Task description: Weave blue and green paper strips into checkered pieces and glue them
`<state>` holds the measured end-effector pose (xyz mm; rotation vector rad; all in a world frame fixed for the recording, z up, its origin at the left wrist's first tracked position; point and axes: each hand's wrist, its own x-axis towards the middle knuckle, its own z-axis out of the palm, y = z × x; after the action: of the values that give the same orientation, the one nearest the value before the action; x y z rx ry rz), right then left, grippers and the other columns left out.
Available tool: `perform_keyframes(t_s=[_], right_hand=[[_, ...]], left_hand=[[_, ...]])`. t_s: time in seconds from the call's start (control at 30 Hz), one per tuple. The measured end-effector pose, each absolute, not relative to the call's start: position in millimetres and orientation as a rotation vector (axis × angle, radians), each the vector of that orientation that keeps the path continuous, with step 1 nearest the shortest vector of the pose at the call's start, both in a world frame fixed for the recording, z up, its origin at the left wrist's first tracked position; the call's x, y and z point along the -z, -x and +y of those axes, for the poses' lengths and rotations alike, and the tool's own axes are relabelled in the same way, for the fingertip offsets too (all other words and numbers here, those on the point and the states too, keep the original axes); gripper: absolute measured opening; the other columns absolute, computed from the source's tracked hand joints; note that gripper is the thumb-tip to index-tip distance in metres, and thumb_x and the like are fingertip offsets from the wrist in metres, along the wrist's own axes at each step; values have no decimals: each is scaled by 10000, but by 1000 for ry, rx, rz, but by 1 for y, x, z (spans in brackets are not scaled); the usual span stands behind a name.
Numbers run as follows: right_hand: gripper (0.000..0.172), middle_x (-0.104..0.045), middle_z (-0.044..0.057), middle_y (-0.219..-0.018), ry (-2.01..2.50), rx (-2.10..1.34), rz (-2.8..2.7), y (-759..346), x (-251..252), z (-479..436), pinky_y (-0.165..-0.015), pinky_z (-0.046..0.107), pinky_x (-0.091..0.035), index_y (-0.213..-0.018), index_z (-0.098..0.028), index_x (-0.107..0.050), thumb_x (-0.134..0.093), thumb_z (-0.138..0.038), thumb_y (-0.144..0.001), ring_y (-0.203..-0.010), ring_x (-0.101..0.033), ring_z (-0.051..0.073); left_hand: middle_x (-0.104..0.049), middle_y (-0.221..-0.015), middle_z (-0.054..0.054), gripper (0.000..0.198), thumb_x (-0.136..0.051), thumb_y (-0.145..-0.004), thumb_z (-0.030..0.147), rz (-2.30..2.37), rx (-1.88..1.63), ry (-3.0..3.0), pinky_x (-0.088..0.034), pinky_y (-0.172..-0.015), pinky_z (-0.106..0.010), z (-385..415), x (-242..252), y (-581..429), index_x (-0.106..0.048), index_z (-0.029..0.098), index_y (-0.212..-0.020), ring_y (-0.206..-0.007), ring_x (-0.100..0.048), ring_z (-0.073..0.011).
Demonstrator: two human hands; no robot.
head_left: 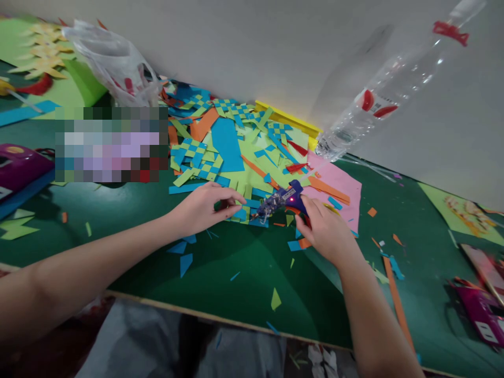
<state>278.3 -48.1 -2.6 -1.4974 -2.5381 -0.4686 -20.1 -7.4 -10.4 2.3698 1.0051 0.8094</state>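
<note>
My right hand (325, 226) is wrapped around the handle of a dark blue hot glue gun (290, 195) with a small red light lit. Messy strands of clear glue cling to its front, and its nozzle points left, low over a blue-and-green woven paper piece (258, 207). My left hand (207, 207) is at that piece's left side, thumb and fingertips drawn close together at its edge. Exactly how much paper lies between them is hard to see. Behind both hands spreads a pile of woven green and blue paper pieces (197, 152) and loose strips.
A clear plastic bottle (362, 115) stands at the wall beside a yellow tray edge (291, 119). Pink paper (346, 184) lies to the right. A plastic bag (114, 63) sits back left. Purple boxes (23, 165) flank the green table (244, 278), which carries scattered scraps.
</note>
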Motion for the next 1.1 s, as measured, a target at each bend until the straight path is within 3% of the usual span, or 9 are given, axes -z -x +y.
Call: perform_keyframes(t_s=[0.73,0.97,1.1], right_hand=[[443,-691,157,-1076,1441,575,-2492,-282,1,-47,-717,368,-557,-1288,-68,-513,-458,-331,-935,-890,-680,265],[434,-706,126,-988,1435,660,-2457,-280,-5,-47,-605,332,-515,-1251,-95,-533,-472,-361,-914,-784,-678,234],[420,-710,124,-1021,1403,689,-2439,-281,-7,-48,-657,328,-522,-1247,-114,-528,-488,-331,-891,-823,-678,231]], left_hand=[[-695,-678,18,202,-547,-908,320,993,-815,-2391,-466,-740,-251,-7,10,20,-698,198,-965,-667,-632,-130],[-698,-696,19,214,-539,-914,336,1025,-788,-2396,-456,-781,-270,-7,12,20,-694,206,-984,-693,-635,-135],[-699,-703,16,226,-531,-918,344,1025,-779,-2394,-457,-780,-272,-7,12,20,-694,205,-990,-699,-636,-137]])
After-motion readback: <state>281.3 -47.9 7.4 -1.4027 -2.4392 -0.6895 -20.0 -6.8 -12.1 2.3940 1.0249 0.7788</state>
